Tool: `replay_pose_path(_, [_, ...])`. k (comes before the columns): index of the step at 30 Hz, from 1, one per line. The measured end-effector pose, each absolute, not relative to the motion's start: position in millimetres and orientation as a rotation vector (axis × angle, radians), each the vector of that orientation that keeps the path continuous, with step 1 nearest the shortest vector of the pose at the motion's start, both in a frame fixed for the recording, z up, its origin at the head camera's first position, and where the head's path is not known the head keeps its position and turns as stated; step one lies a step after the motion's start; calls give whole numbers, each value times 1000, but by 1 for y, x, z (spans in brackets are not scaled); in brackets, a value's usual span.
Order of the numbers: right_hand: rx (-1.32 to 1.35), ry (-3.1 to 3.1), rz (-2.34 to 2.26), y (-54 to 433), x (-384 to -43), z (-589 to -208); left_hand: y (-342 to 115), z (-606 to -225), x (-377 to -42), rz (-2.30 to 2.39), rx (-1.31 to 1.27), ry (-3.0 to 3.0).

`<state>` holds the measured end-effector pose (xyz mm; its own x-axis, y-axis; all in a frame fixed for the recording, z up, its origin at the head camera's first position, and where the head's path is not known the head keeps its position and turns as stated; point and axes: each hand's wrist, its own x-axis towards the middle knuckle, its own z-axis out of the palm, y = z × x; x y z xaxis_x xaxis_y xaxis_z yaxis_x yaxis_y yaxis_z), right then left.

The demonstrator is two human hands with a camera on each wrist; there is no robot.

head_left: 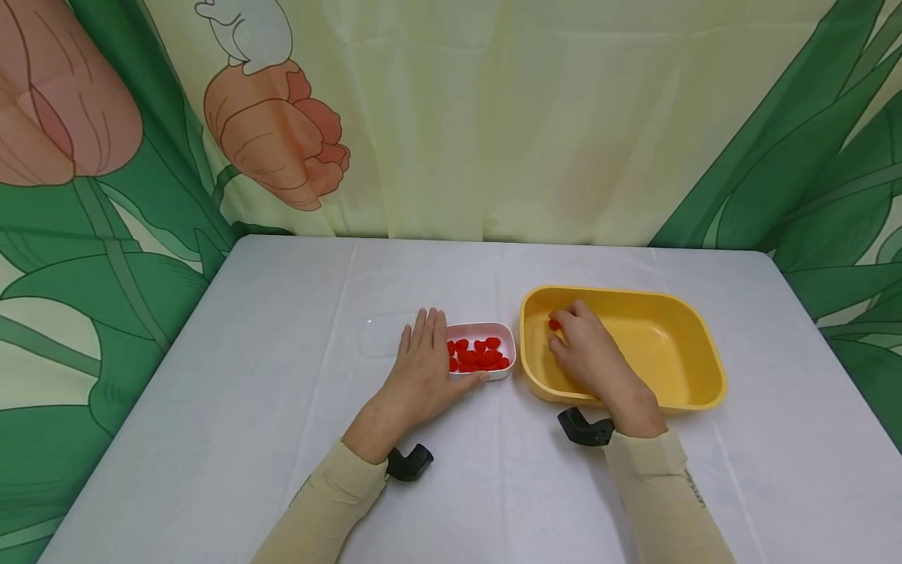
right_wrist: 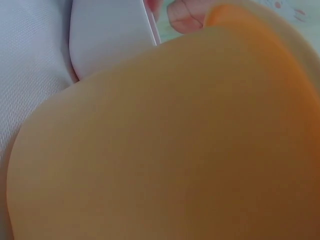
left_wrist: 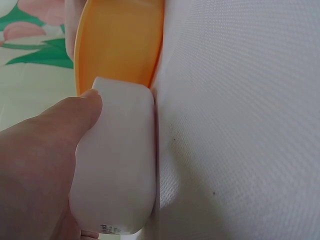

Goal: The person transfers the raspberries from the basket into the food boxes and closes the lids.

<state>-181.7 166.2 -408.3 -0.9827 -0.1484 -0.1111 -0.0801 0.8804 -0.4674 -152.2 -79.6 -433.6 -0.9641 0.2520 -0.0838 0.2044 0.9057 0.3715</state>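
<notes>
A small pink-and-white box holds several small red pieces, their exact kind too small to tell. Across its left end lies my left hand, fingers straight and pointing away from me. The left thumb rests against the near side of the box, at the rim of its white wall in the left wrist view. My right hand is inside the left part of a yellow basin, pinching one red piece between thumb and fingers. In the right wrist view the basin wall hides that hand's fingers.
A clear plastic lid lies flat left of the box, partly behind the left hand. The box stands close beside the basin's left wall. A white cloth covers the table, and a printed curtain hangs behind its far edge.
</notes>
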Motion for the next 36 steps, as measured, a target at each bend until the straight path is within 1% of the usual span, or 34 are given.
replay_pose_path(5, [-204, 2918, -725, 166, -181, -408, -79, -434, -152, 551, 356, 2945])
replay_pose_path(14, [-348, 2933, -731, 167, -182, -413, -79, -434, -152, 555, 352, 2944])
replay_pose_path(21, [-362, 2939, -733, 168, -182, -412, -78, -434, -153, 554, 349, 2953])
replay_pose_path(36, [-282, 2927, -760, 167, -182, -408, -78, -433, -152, 558, 347, 2954])
